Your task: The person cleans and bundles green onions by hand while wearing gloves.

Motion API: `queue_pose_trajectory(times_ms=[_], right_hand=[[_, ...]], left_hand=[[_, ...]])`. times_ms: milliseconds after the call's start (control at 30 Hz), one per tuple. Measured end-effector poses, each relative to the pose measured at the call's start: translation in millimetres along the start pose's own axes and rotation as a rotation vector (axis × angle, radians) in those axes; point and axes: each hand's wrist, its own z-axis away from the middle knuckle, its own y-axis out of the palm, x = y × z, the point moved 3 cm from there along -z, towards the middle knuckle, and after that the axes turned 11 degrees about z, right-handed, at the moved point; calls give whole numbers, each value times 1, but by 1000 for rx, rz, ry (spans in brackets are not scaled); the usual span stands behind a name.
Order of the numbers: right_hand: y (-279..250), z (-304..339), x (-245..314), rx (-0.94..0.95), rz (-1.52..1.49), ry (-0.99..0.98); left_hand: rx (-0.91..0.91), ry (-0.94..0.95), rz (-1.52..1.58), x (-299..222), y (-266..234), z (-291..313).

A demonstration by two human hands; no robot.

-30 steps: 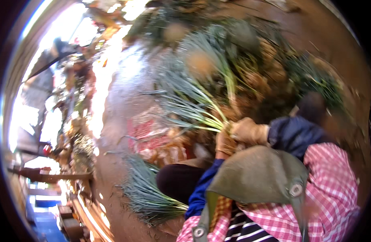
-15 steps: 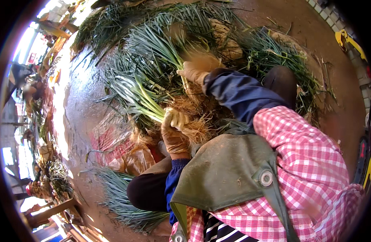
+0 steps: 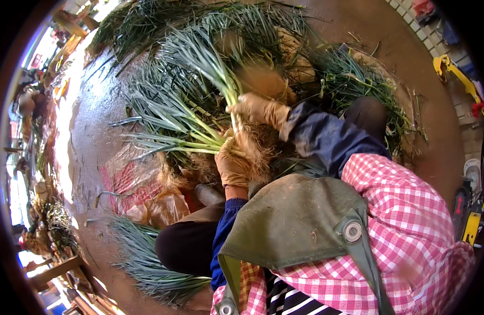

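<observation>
My left hand, in a tan glove, is closed round the pale stems of a few green onions, whose leaves fan out to the left. Just above and to the right, my gloved right hand grips another bunch of green onions by its white stems, leaves pointing up and away. The brown roots of the bunches hang close together between my hands. Part of the left hand's fingers is covered by stems and roots. Beneath both hands lies a heap of green onions.
More green onions lie in a pile on the right and a bunch at lower left, beside my knee. A crumpled red and clear plastic bag is on the wet floor. A green apron covers my lap. Yellow tools stand at far right.
My right hand has brought its bunch down toward my left hand, so stems and roots now meet. The onions in the left hand are spread wider.
</observation>
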Motion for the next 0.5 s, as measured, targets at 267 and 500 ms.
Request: queue_pose_trajectory(times_ms=[267,500], right_hand=[[4,20,-30,-484,665,-129],[-36,4,-36,-560,540,152]], left_hand=[[36,-219,94,26,26,16],[16,-207,158,22,-5,-4]])
